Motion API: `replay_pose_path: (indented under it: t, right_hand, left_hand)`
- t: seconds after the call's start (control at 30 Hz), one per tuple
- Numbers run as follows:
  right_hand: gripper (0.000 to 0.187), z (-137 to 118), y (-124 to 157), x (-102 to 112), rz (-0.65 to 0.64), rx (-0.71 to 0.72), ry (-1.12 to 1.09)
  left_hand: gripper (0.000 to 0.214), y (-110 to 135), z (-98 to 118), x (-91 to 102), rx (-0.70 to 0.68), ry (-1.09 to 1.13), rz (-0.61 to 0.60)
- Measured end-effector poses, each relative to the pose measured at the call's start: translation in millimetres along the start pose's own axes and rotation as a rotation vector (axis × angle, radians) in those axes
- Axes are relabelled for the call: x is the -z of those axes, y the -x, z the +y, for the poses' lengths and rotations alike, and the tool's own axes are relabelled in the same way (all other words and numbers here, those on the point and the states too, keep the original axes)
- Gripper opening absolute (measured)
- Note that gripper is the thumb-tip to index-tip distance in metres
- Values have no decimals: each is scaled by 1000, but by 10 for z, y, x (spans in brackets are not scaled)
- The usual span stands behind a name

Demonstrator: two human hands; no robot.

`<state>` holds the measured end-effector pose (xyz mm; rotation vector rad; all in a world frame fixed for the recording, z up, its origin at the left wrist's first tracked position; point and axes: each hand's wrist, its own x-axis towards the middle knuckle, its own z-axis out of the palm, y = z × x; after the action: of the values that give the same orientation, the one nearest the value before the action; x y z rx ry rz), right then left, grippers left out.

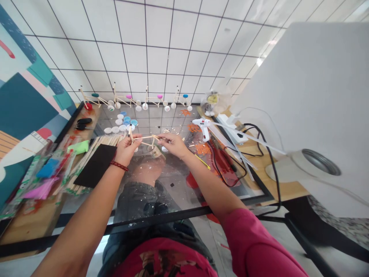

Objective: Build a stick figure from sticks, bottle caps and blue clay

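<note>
Over the glass tabletop I hold a small bicycle frame (144, 138) made of thin wooden sticks, with an upright stick at its left end. My left hand (127, 149) pinches that left end between thumb and fingers. At the other end, my right hand (173, 145) grips the joint where the sticks meet; its fingertips partly hide it. White and blue bottle caps (115, 129) lie behind my left hand. Along the back edge stand several stick bicycles (123, 99) with white cap wheels and coloured seats.
At right lie a white glue gun (204, 127), orange pieces (201, 148), a yellow tool (202, 161), a power strip (232, 127) and black cables. Wooden sticks (96, 144), a black sheet (96, 166) and bagged coloured clay (47, 169) lie at left. A white cylinder (300, 165) stands far right.
</note>
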<state>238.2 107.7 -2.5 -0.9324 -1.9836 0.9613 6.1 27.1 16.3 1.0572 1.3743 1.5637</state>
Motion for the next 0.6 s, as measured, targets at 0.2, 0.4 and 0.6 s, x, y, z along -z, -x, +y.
replay_pose_path:
  t: [0.2,0.4,0.6]
  right_hand:
    - [23,-8,19,8,4,12,48]
    - [22,-53,30,3,12,27,78]
    - [38,-157,51,73,20,11,76]
  left_hand:
    - [45,-4,14,-13,-45,5,31]
    - [44,-10,5,-1,-37,9,28]
    - [46,-10,22,-4,-53,62,65]
